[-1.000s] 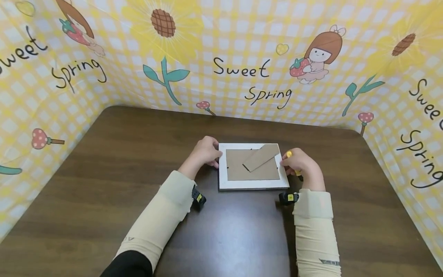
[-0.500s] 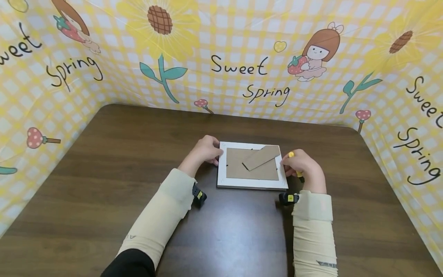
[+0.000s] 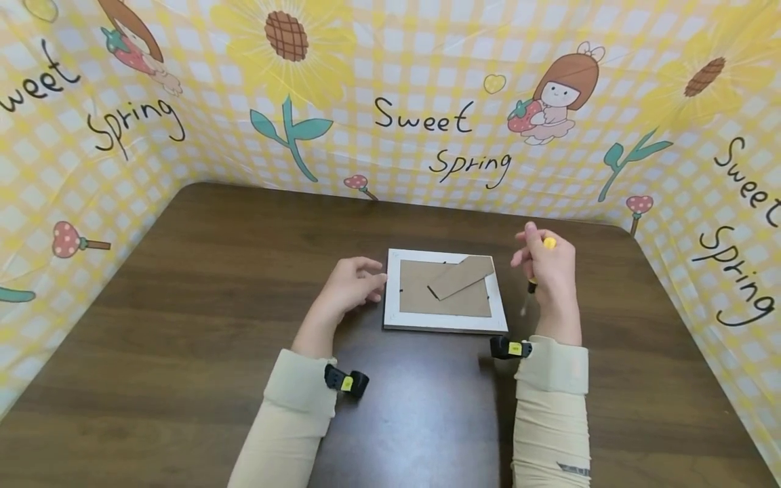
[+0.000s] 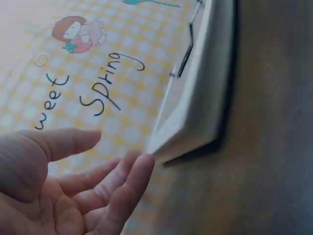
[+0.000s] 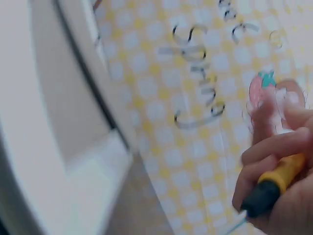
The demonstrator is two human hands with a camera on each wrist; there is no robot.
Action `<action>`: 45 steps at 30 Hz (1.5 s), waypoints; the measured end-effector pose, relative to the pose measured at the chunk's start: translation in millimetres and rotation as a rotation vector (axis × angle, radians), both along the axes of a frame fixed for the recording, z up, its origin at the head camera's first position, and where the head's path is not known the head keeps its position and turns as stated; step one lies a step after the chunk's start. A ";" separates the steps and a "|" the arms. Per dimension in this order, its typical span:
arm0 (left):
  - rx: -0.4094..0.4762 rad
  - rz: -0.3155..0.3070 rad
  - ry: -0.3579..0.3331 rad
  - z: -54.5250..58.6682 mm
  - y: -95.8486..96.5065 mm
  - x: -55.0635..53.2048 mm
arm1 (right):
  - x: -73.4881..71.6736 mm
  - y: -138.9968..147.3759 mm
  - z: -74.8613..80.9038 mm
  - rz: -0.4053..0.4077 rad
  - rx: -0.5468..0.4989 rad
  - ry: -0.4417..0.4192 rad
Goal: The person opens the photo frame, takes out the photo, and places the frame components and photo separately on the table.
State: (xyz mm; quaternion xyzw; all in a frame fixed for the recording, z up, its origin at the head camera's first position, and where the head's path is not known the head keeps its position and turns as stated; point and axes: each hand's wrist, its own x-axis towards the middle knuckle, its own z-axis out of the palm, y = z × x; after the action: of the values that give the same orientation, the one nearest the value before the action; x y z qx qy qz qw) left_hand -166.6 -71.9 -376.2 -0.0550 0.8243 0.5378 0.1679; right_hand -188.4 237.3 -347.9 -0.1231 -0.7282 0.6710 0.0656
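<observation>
A white picture frame (image 3: 444, 324) lies back side up on the table, with a brown backing board (image 3: 415, 298) inside its rim. Across the board is a slanted brown stand leg (image 3: 462, 278), reaching over the upper right corner. My left hand (image 3: 346, 288) is beside the frame's left edge, fingers loosely bent and holding nothing; in the left wrist view the fingertips are close to a frame corner, contact unclear. To the right of the frame, raised, my right hand (image 3: 554, 274) grips a screwdriver (image 5: 266, 197) by its yellow and black handle, its thin shaft pointing down.
A dark brown wooden table (image 3: 201, 305) extends around the frame. Yellow checked cloth (image 3: 403, 81) with printed flowers and lettering rises behind the table and on both sides. Black wrist cameras (image 3: 348, 381) sit on both sleeves.
Both hands have come off the frame's side edges. The left has drawn back toward the lower left; the right has lifted and turned with the screwdriver. The frame lies about where it was.
</observation>
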 end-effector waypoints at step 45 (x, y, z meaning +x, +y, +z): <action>0.009 0.082 -0.022 -25.6 15.8 1.0 | -16.1 -114.7 -41.4 -0.242 -1.230 0.018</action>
State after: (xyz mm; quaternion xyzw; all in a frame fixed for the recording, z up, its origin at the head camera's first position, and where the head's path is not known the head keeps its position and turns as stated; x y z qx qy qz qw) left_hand -165.6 -56.1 -401.8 -0.0940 0.8171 0.5473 0.1550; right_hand -204.5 122.6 -389.3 -0.2143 -0.1893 0.9561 0.0646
